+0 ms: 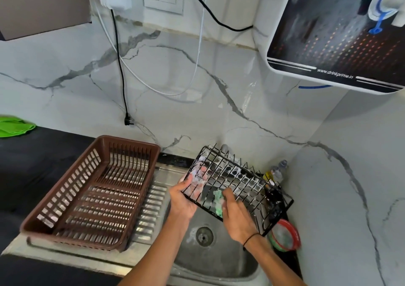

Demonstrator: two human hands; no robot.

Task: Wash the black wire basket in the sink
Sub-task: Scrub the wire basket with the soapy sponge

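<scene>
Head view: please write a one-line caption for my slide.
Left hand holds the soapy black wire basket over the sink; right hand scrubs with a green sponge.

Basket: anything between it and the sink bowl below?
Nothing visible. The left hand grips the basket above the sink; the right hand holds a green sponge against its wires.

black wire basket point(238, 182), brown plastic rack point(92, 189)
</scene>
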